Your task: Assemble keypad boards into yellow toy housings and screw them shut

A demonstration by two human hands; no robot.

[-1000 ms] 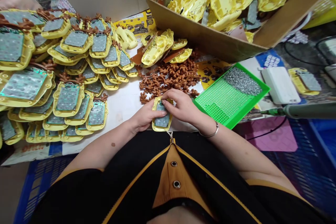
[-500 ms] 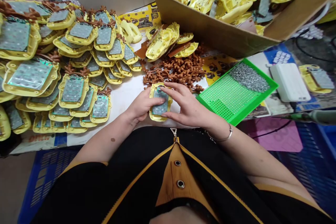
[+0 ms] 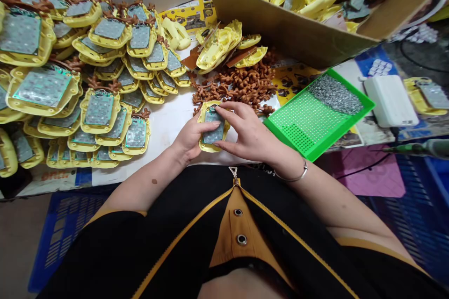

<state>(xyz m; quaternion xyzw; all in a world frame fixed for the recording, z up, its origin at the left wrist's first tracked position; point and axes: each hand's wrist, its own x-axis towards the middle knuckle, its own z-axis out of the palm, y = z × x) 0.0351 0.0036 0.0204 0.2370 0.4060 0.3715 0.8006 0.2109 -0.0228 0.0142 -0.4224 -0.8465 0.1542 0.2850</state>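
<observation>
I hold 1 yellow shell (image 3: pixel 211 148), grey board (image 3: pixel 213 136) facing up, near the brown pieces (image 3: pixel 242 83). My left hand (image 3: pixel 190 139) pinches its side; my right hand (image 3: pixel 250 133) spreads over it. I judge the board is being settled; the next move calls for steady left support.

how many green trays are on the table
1: the green perforated tray lies to the right of the right hand, with silvery metal pieces heaped at its far end. No other shows; the cardboard box could hide one.
</observation>
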